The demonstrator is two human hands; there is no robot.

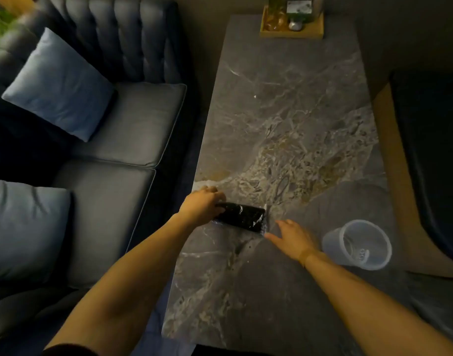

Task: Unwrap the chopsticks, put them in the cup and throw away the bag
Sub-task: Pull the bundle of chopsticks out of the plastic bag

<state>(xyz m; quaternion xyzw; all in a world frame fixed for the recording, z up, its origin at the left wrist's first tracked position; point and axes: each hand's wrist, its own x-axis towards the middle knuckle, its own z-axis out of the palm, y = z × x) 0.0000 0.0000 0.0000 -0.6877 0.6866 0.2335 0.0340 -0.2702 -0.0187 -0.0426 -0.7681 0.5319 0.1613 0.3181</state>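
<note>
Two hands [202, 204] [292, 237], one chopstick packet [242, 217], one cup [359, 244].

A grey marble table [292, 119] carries a wrapped black bundle [242, 217] near its left edge, a clear plastic cup [359, 244] near its right edge, and a wooden tray [292, 33] at the far end.

Left hand [201, 204] curled, right hand [291, 237] flat, splayed.

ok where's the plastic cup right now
In the head view the clear plastic cup stands on the marble table near its right edge, just right of the right hand and apart from the wrapped chopsticks.
</note>
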